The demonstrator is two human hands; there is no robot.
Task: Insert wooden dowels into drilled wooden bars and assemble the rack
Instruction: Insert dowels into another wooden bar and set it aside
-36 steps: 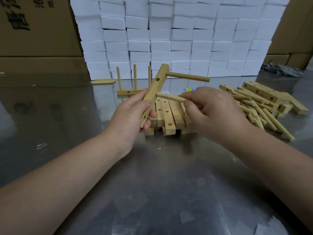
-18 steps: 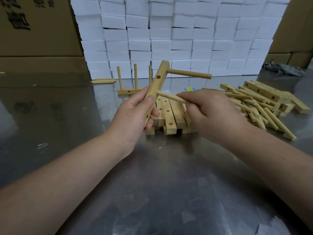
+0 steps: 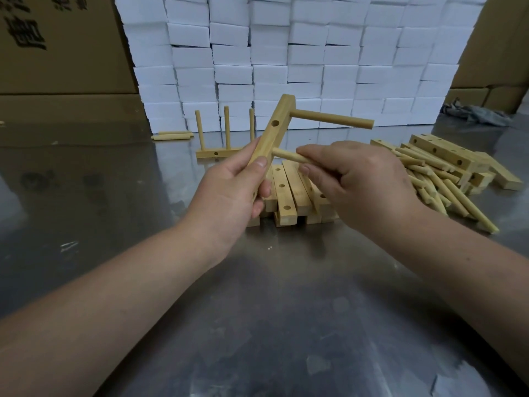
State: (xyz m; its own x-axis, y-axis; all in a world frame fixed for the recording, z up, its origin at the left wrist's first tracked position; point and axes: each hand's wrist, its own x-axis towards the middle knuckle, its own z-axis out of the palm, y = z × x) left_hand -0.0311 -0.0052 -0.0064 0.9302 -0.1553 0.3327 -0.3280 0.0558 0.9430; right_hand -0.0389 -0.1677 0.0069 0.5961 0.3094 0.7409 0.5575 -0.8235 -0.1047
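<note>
Near the centre of the frame the left hand (image 3: 229, 193) grips a drilled bar (image 3: 274, 130) by its lower part, thumb on the near face and fingers curled round the back. The bar is held clear of the table and tilts up and to the right. One dowel (image 3: 332, 119) is seated near the bar's top end and sticks out toward the right of the frame. An empty hole shows on the bar just below it. The right hand (image 3: 360, 181) pinches a second dowel (image 3: 284, 155) between thumb and fingers, its free tip touching the bar's right face below that hole, just above the left thumb. Whether the tip has entered a hole cannot be told. Under both hands a stack of drilled bars (image 3: 283, 196) lies side by side on the metal table (image 3: 257, 310). At the right of the frame a heap of loose dowels (image 3: 446, 190) rests against more bars (image 3: 440, 153) piled behind it. Behind the left hand a finished piece (image 3: 217, 152) stands on the table with three dowels upright. Further left, two short dowels (image 3: 171, 136) lie flat. A wall of white boxes (image 3: 286, 53) fills the upper middle. Cardboard cartons (image 3: 57, 53) stand at the upper left, and a grey cloth (image 3: 475, 113) lies at the far right.
</note>
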